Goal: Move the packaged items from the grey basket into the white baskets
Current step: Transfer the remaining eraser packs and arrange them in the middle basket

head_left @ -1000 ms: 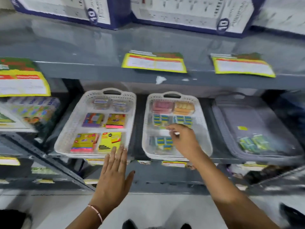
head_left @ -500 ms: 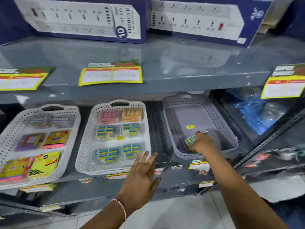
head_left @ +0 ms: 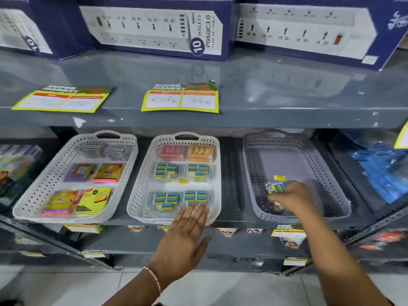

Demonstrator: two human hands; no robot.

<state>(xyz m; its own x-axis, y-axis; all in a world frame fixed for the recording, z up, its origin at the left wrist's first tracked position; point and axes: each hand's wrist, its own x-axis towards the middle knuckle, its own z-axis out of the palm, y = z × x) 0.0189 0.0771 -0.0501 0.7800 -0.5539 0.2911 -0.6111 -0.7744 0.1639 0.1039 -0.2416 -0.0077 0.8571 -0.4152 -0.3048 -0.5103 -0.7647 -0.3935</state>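
While the right hand (head_left: 291, 196) reaches forward into the grey basket (head_left: 331, 173), its fingers (head_left: 274, 198) are closed around a clear packet of blue and yellow items (head_left: 277, 188), held just above the basket floor at the near-left part. The right forearm extends from 5 o'clock in the view up toward the basket, wrist bent slightly inward. A yellow tag (head_left: 279, 178) lies on the basket floor just beyond the packet, at 12 o'clock from it. The left hand (head_left: 183, 237) is held flat, palm down, fingers straight and together, gripping nothing; its fingertips overlap the near rim of the middle white basket (head_left: 141, 195), at 5 o'clock of that basket. The left white basket (head_left: 39, 191) sits at 9 o'clock from the middle one on the same shelf (head_left: 229, 191). Both white baskets hold rows of packaged items.
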